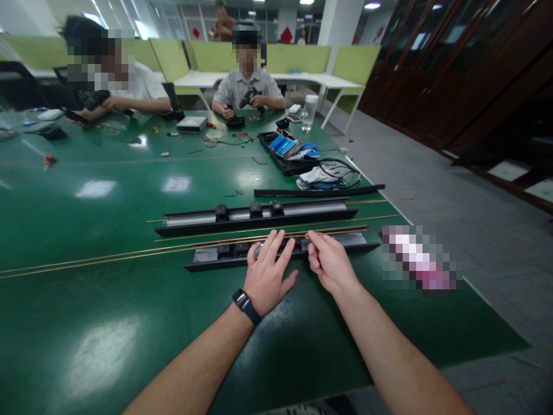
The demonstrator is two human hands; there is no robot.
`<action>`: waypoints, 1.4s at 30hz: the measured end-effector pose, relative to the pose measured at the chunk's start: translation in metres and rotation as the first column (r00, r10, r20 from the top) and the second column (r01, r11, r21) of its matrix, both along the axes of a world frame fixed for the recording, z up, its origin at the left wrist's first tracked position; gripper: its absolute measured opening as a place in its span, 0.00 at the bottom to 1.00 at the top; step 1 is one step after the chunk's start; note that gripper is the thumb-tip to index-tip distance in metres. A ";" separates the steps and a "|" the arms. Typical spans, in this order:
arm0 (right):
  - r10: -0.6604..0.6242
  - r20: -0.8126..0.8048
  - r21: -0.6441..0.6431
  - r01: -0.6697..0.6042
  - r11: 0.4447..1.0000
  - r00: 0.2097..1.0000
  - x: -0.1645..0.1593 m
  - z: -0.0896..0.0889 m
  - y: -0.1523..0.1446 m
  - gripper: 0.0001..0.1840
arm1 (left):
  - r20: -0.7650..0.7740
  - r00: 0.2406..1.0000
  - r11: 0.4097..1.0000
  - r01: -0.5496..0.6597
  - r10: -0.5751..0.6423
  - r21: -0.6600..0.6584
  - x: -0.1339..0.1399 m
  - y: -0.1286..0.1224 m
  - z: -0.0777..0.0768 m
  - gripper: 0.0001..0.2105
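My left hand [270, 274], with a dark watch on the wrist, lies over the nearer black rail [362, 248] with its fingers spread. Its fingertips reach the thin brass-coloured rods [129, 253] that run along the rail's far side and stretch out to the left. Just to the right, my right hand [330, 262] is closed, thumb and forefinger pinched at the rods' right part. Small black blocks [224, 249] sit in the rail's channel, partly covered by my left hand. Beyond lies a second black rail [199, 225] with three similar blocks, and another thin rod [380, 218] lies between the rails.
A black strip [319, 191] lies behind the rails. Further back are a black tray [285, 164] with blue items, white-and-blue gloves [315, 177], a black cable [356, 170] and a clear cup [309, 112]. Two people sit across the green table [86, 311]. A blurred-out pink item [419, 256] lies right.
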State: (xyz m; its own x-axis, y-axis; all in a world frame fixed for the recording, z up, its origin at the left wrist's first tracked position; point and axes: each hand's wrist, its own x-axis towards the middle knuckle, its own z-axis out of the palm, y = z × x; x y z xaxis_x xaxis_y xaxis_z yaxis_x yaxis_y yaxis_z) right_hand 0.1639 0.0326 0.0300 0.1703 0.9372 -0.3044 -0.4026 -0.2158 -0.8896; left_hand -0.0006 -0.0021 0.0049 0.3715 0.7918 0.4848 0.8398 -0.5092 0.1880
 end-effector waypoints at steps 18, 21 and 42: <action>-0.034 -0.014 0.013 0.034 0.999 0.999 -0.001 0.002 -0.001 0.18 | 0.000 1.000 1.000 0.001 -0.001 -0.011 0.000 0.000 -0.001 0.31; -0.043 -0.008 0.016 0.043 0.999 0.999 -0.001 0.002 -0.001 0.17 | 0.003 1.000 1.000 0.007 -0.007 -0.012 -0.001 0.000 0.000 0.31; 0.044 0.100 -0.005 -0.043 0.999 0.994 -0.001 -0.001 0.002 0.21 | -0.012 1.000 1.000 -0.008 0.007 -0.007 -0.001 0.000 -0.002 0.32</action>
